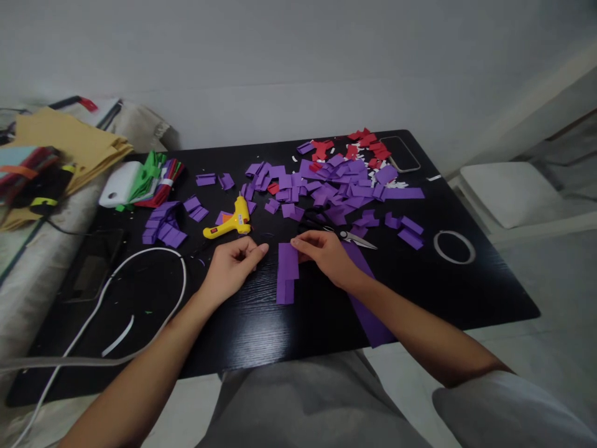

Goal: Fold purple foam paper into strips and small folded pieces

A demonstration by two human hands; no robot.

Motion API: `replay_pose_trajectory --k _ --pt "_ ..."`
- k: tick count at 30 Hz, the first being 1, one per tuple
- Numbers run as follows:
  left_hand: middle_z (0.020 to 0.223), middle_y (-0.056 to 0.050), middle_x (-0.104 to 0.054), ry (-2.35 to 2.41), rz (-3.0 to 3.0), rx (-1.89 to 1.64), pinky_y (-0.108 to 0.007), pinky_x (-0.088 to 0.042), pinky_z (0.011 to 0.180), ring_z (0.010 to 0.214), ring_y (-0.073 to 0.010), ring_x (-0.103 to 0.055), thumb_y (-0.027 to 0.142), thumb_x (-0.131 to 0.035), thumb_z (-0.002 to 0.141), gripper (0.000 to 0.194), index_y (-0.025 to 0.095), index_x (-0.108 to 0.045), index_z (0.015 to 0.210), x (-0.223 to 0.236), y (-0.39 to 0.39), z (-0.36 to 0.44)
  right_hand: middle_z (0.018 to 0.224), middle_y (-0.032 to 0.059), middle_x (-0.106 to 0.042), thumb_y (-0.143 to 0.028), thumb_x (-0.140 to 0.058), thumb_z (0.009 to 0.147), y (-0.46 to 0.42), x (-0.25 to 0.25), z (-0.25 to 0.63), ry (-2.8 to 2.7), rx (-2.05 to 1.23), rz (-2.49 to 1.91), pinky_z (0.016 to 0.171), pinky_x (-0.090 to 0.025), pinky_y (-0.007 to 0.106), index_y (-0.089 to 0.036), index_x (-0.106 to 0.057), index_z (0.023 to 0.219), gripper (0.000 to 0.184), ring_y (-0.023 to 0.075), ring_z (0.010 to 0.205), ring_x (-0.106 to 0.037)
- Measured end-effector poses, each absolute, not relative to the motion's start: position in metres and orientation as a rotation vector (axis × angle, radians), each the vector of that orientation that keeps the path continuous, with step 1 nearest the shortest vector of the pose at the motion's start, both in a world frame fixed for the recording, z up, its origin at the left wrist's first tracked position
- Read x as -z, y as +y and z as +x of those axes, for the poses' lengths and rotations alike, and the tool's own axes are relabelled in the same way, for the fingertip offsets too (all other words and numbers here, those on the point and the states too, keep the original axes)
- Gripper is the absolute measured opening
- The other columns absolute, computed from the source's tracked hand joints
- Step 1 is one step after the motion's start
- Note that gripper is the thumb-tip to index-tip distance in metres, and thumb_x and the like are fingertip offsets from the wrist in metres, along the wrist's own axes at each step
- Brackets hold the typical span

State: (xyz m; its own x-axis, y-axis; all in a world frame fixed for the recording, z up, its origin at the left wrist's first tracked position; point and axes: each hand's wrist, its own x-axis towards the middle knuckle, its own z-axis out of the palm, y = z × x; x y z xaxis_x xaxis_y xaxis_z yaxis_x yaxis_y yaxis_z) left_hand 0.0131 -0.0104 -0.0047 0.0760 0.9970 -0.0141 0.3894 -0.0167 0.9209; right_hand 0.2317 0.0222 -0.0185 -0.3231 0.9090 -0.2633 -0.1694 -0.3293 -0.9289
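Beside the yellow glue gun (229, 221), my left hand (234, 264) is closed above the black table, its fingers curled in and the thumb laid against them. Whatever may be inside it is hidden. My right hand (324, 252) pinches the upper right edge of a purple paper piece (288, 261), which overlaps another purple piece (285, 292) below it. Scissors (357, 239) lie just behind my right hand, blades pointing right. A long purple strip (368, 305) runs under my right forearm to the table's front edge.
Purple folded pieces (336, 186) heap across the back, with red scraps (368, 146) and white bits. A tape ring (454, 247) lies right. A white cable (184, 274) loops at left near bundled coloured strips (152, 180). A stool (510, 193) stands beyond the right edge.
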Motion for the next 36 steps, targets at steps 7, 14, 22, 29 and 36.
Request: replay_pose_trajectory --k 7,14,22,29,36 --pt "0.067 0.0 -0.065 1.35 1.501 -1.015 -0.023 -0.047 0.061 0.061 -0.0112 -0.058 0.041 -0.064 0.097 0.03 0.017 -0.068 0.079 0.009 -0.009 0.012 0.074 -0.0006 -0.073 -0.034 -0.094 0.064 0.027 0.02 0.234 -0.709 -2.083 -1.013 0.067 -0.056 0.025 -0.016 -0.076 0.077 0.028 0.0124 0.069 -0.068" --pt "0.098 -0.005 -0.075 1.115 1.585 -1.029 -0.029 -0.057 0.084 0.089 -0.0167 -0.072 0.034 -0.073 0.091 0.03 0.018 -0.069 0.117 0.003 -0.019 0.019 0.081 -0.0019 -0.075 -0.026 -0.091 0.072 0.028 0.018 0.237 -0.581 -2.208 -0.834 0.078 -0.056 0.025 -0.019 -0.076 0.083 0.019 0.0122 0.076 -0.07" --pt "0.074 0.002 -0.069 1.22 1.506 -1.117 -0.023 -0.053 0.067 0.066 -0.0111 -0.064 0.026 -0.076 0.086 0.012 0.018 -0.07 0.092 0.003 -0.02 0.025 0.089 0.0008 -0.075 -0.028 -0.08 0.08 0.021 0.017 0.234 -0.843 -2.012 -0.928 0.072 -0.056 0.027 -0.024 -0.077 0.106 0.027 0.0148 0.078 -0.068" --pt "0.071 0.002 -0.065 1.226 1.401 -1.1 -0.024 -0.05 0.065 0.064 -0.0114 -0.06 0.032 -0.079 0.083 0.018 0.018 -0.069 0.09 0.005 -0.017 0.026 0.112 0.0026 -0.074 -0.027 -0.086 0.074 0.014 0.015 0.232 -1.267 -1.633 -0.9 0.088 -0.059 0.033 -0.026 -0.076 0.111 0.039 0.0184 0.096 -0.069" --pt "0.073 0.002 -0.066 1.211 1.374 -1.059 -0.025 -0.051 0.066 0.065 -0.0115 -0.061 0.035 -0.079 0.084 0.022 0.018 -0.069 0.092 0.009 -0.017 0.025 0.084 0.0009 -0.074 -0.051 -0.08 0.081 0.017 0.016 0.231 -1.112 -1.677 -0.998 0.071 -0.061 0.03 -0.021 -0.077 0.089 0.031 0.0166 0.077 -0.069"
